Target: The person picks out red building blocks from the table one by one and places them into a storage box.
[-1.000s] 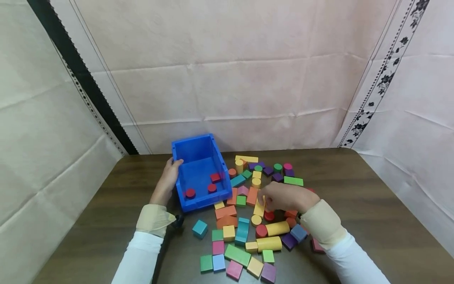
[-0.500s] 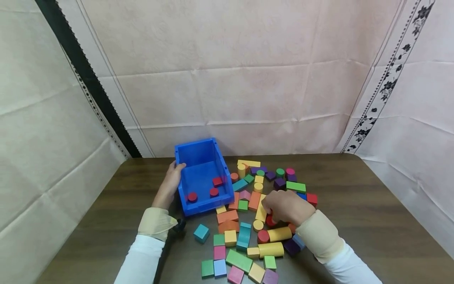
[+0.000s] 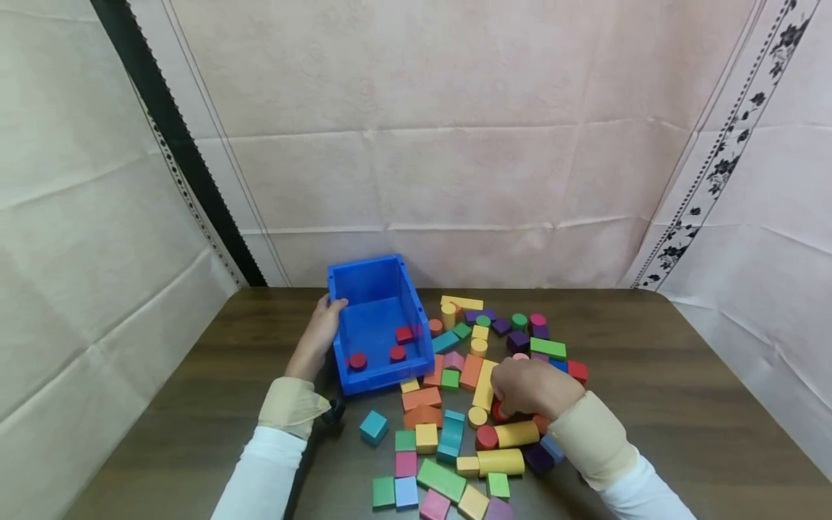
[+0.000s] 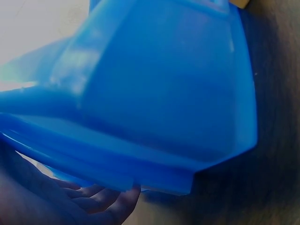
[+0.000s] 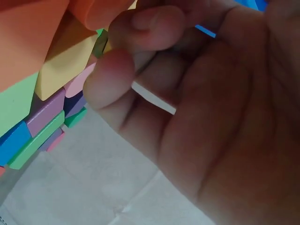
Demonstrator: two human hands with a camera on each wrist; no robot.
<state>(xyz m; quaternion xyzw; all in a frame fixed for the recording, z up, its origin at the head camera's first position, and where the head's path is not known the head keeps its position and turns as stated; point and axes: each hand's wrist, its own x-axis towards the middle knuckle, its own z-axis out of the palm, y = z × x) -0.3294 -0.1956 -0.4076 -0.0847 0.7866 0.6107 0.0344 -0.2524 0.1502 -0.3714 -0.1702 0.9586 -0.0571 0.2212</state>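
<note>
My left hand [image 3: 320, 328] grips the left rim of a blue plastic bin [image 3: 370, 310], thumb over the edge. Beneath that edge, the left wrist view shows its fingers [image 4: 101, 201] against the plastic. The bin is tilted toward me, with a red square block [image 3: 404, 334] and two red round blocks [image 3: 397, 354] inside. Over the pile of wooden blocks, my right hand [image 3: 536, 390] has bent fingers right at a red cylinder block [image 3: 498, 412], which they partly cover. I cannot tell whether they pinch it; the right wrist view shows curled fingers [image 5: 110, 79] and no red block.
Beside the right hand lies a long yellow block [image 3: 484, 386]. Nearer me are yellow cylinders [image 3: 500, 462], a red round block [image 3: 486, 438] and a lone teal cube [image 3: 373, 427]. A red cube [image 3: 577, 371] sits right of the pile. White cloth [image 3: 455, 180] hangs behind the table.
The right hand has shifted slightly right and toward me, onto the red cylinder block, uncovering the red cube at the right. The left hand keeps its grip on the bin. The view has shifted slightly.
</note>
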